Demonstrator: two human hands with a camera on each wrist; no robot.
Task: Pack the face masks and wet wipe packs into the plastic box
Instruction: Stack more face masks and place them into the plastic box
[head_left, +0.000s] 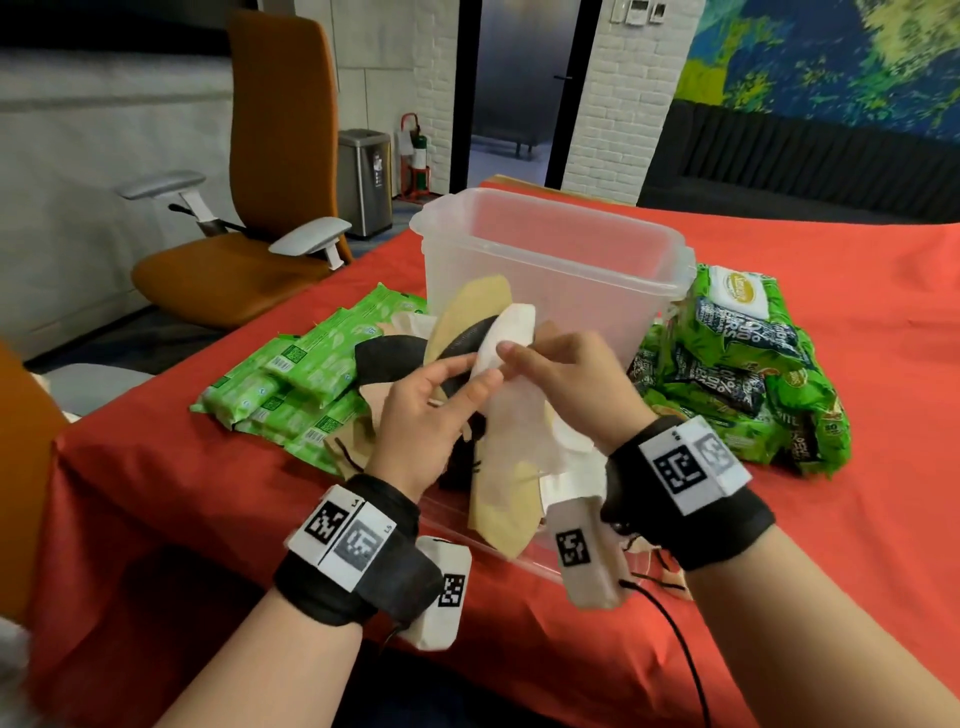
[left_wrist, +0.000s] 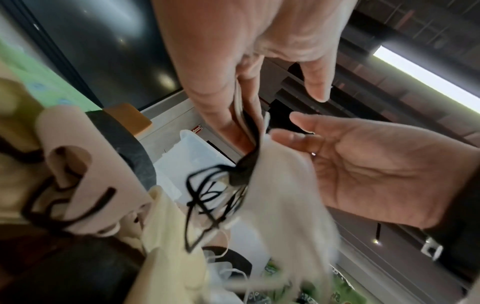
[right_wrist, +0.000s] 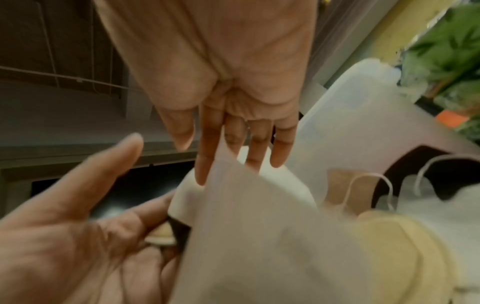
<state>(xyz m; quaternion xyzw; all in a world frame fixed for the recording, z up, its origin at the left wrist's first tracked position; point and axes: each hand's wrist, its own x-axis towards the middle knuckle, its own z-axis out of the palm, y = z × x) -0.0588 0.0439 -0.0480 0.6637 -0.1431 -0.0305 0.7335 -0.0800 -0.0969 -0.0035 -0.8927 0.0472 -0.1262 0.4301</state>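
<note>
A clear plastic box (head_left: 550, 228) stands upright on the red tablecloth. In front of it my left hand (head_left: 467, 379) grips a bundle of face masks: a white mask (head_left: 509, 332), a black mask (head_left: 395, 353) and a tan mask (head_left: 478, 301). The left wrist view shows my left hand (left_wrist: 241, 123) pinching the mask edges, black ear loops (left_wrist: 205, 195) dangling below. My right hand (head_left: 519, 353) touches the white mask (right_wrist: 259, 226) with straight fingers (right_wrist: 202, 164), thumb apart. More masks (head_left: 504, 504) lie on the table under my hands. Green wet wipe packs lie left (head_left: 301, 374) and right (head_left: 737, 364) of the box.
A flat clear plastic piece (head_left: 457, 525) lies under the loose masks near the table's front edge. An orange office chair (head_left: 270, 208) and a metal bin (head_left: 363, 182) stand beyond the table's left side. Red cloth (head_left: 805, 545) stretches to my right.
</note>
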